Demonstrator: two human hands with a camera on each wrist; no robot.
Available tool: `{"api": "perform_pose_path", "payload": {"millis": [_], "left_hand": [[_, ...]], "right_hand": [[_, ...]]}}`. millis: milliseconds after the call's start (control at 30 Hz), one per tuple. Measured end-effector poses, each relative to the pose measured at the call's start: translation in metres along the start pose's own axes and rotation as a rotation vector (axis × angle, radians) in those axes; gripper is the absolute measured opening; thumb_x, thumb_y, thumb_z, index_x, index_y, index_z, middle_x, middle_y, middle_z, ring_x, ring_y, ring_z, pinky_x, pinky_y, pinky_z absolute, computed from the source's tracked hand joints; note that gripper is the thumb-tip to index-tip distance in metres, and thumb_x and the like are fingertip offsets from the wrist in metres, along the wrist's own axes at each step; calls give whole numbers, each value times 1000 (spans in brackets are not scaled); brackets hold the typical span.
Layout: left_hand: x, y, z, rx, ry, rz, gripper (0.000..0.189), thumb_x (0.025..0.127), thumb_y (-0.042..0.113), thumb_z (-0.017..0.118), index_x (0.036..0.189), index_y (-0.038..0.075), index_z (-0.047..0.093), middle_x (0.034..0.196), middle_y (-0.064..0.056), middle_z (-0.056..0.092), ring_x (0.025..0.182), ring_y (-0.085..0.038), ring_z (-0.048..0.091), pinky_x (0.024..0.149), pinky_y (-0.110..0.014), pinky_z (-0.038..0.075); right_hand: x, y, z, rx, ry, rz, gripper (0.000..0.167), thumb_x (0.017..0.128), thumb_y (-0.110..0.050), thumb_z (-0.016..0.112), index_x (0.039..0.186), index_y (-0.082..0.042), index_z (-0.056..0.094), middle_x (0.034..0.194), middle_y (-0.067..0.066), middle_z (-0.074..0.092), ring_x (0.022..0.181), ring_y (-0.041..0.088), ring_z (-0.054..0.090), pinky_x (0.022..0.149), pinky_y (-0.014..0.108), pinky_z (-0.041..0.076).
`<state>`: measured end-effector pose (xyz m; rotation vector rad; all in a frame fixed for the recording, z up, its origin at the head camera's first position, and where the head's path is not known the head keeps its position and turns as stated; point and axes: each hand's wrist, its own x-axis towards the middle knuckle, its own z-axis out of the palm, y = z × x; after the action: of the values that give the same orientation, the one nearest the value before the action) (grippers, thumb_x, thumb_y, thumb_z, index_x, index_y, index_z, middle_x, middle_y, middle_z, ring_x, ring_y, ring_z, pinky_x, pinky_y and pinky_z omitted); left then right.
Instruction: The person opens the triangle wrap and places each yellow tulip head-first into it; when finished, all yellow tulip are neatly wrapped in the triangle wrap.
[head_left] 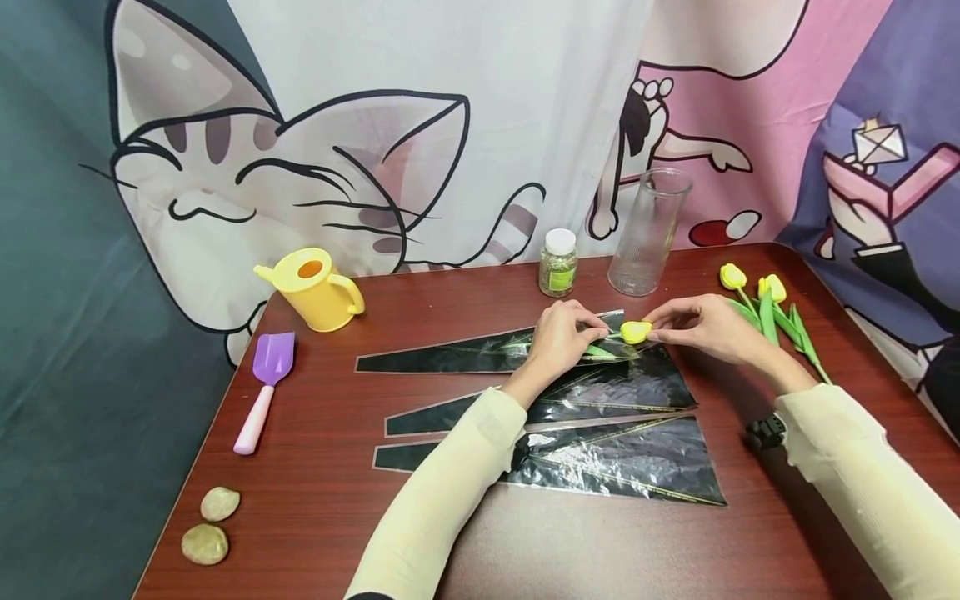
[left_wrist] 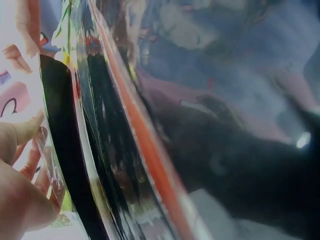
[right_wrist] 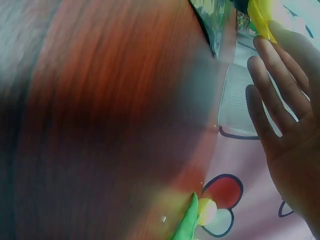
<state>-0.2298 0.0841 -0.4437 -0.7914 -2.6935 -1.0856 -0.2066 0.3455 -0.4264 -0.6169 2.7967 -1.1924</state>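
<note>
A yellow tulip (head_left: pixel 635 332) lies in the farthest of three black-and-clear flower sleeves (head_left: pixel 435 357), its green leaf showing through the film and its bloom at the wide end. My right hand (head_left: pixel 701 327) pinches the bloom between thumb and fingertips. In the right wrist view, the other fingers of that hand (right_wrist: pixel 290 105) are spread and fairly straight. With thumb and fingers my left hand (head_left: pixel 558 337) pinches the sleeve's upper edge near the stem. Two more sleeves, the middle one (head_left: pixel 592 390) and the nearest one (head_left: pixel 637 458), lie flat under and beside my left forearm.
Two more yellow tulips (head_left: pixel 770 289) lie at right. Behind the sleeves stand a clear glass vase (head_left: pixel 647 242) and a white-capped jar (head_left: pixel 558 265). Leftward are a yellow watering can (head_left: pixel 318 296), a purple shovel with a pink handle (head_left: pixel 272 358), and two stones (head_left: pixel 205 544).
</note>
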Motion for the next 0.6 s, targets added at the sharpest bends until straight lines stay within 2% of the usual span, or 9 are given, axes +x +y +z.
{"api": "perform_pose_path", "payload": {"millis": [233,600], "left_hand": [[0,0,1,-5,18,15,8,84,30,79,87,23,81,87,11,64,81,-8,54,71,-19,41],[2,0,2,-1,40,32,8,84,30,78,88,24,80,83,15,62,82,-4,53,73,-18,41]], "right_hand": [[7,-2,7,-3,-12,-45,22,85,-16,78,106,-14,74,89,-2,73,76,17,68,64,22,51],[20,-5,20,-39,-26,-60,17,84,-14,79,100,-20,75,85,-10,71,72,12,65,62,25,50]]}}
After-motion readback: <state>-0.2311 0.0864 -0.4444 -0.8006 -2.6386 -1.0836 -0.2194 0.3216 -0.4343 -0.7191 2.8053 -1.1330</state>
